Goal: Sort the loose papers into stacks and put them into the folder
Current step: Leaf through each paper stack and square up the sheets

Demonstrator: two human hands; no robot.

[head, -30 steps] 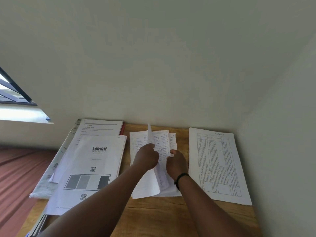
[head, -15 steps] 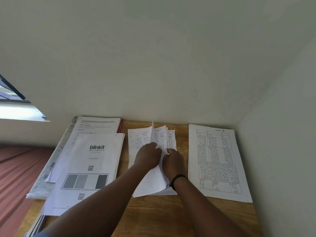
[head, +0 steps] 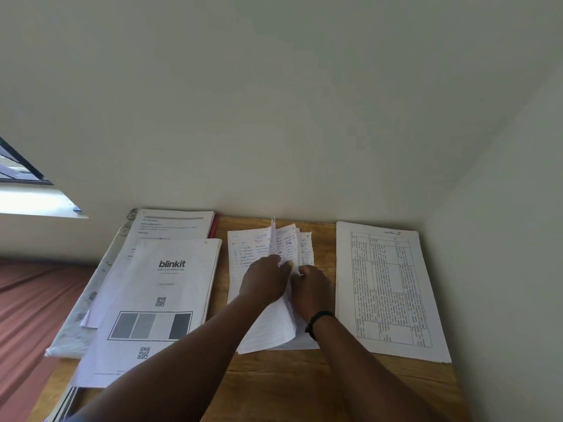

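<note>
A stack of handwritten lined sheets (head: 243,254) lies in the middle of the wooden table (head: 304,388). My left hand (head: 264,281) pinches a sheet that stands up on edge from this stack. My right hand (head: 312,289), with a black band on its wrist, grips the sheets on the stack's right side. To the left lies a printed stack with "blinkit" on top (head: 158,300), over more printed sheets (head: 173,223). A printed table sheet stack (head: 387,287) lies at the right. A folder's red edge (head: 215,223) shows under the left papers.
White walls close the table in at the back and the right. A clear plastic sleeve (head: 79,318) hangs over the table's left edge, above a reddish-brown cloth surface (head: 33,300). A window (head: 18,169) sits at the far left.
The lifted sheet has swung toward the left and now stands more upright. Both hands have stayed on the middle stack, shifting only slightly.
</note>
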